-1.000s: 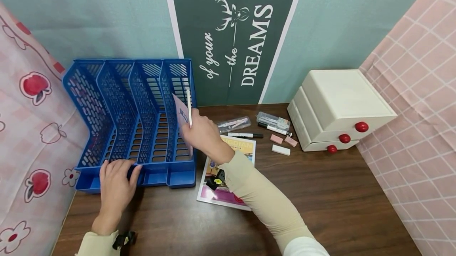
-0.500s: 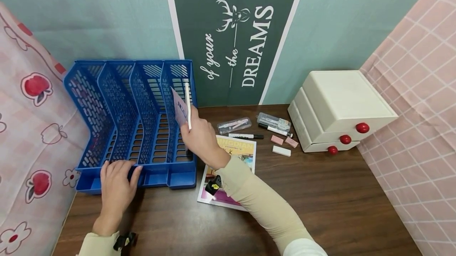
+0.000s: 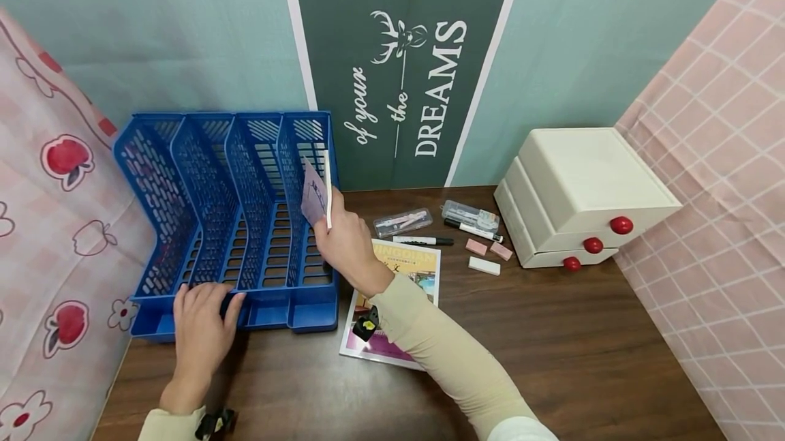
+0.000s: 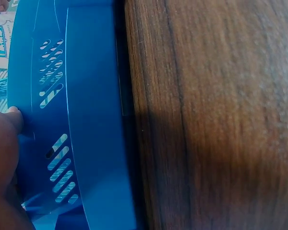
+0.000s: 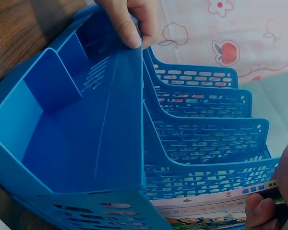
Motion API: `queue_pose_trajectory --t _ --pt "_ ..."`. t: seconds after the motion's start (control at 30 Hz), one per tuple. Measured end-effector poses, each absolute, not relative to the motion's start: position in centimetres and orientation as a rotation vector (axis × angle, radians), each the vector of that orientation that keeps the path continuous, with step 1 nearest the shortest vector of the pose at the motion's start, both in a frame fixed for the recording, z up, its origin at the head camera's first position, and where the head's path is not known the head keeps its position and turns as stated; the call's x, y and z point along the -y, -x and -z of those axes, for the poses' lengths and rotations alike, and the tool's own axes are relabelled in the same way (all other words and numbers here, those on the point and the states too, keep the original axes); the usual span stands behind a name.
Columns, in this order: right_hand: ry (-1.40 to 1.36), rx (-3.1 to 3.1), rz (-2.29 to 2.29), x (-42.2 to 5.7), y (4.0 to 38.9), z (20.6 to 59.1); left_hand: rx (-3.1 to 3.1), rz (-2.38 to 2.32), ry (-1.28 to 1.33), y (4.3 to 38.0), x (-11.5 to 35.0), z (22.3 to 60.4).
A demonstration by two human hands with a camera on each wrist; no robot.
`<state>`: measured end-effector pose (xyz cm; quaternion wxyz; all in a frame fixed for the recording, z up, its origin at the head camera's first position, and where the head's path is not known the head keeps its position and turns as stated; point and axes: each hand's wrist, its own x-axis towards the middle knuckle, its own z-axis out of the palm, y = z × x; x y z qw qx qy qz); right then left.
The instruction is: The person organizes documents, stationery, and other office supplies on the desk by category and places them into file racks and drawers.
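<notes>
A blue file rack (image 3: 257, 305) with several upright compartments stands at the left of the table. My left hand (image 3: 204, 322) grips the top edge of its front wall; in the right wrist view the thumb presses on the outer face. My right hand (image 3: 349, 240) pinches a thin book (image 3: 315, 197) with a pale pink-purple cover and a white page edge. The book stands upright in the rack's rightmost compartment. Part of its colourful cover (image 5: 206, 211) shows beside the rack wall in the right wrist view. The sleeve partly covers a yellow and magenta magazine (image 3: 380, 349) lying flat.
Two clear cases (image 3: 403, 222), two markers (image 3: 423, 240), two pink erasers (image 3: 476, 246) and a white eraser (image 3: 484, 265) lie right of the magazine. A white drawer box (image 3: 589, 182) with red knobs stands at the right. Cloth hangs at the back and sides.
The book has shifted slightly in the right hand, and its lower part no longer shows below that hand. The left hand stays on the rack. The head view has tilted up a little.
</notes>
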<state>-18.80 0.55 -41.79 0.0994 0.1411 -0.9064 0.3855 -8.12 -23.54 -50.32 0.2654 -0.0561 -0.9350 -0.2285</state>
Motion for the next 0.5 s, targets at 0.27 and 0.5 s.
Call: queue_pose_trajectory --t 0.27,0.5 --pt "-0.358 2.678 -1.107 -0.54 18.95 42.04 2.539 0.618 0.144 8.05 23.44 50.30" --pt "-0.363 2.651 -1.135 -0.10 18.92 42.39 2.537 0.616 0.130 8.03 23.43 50.31"
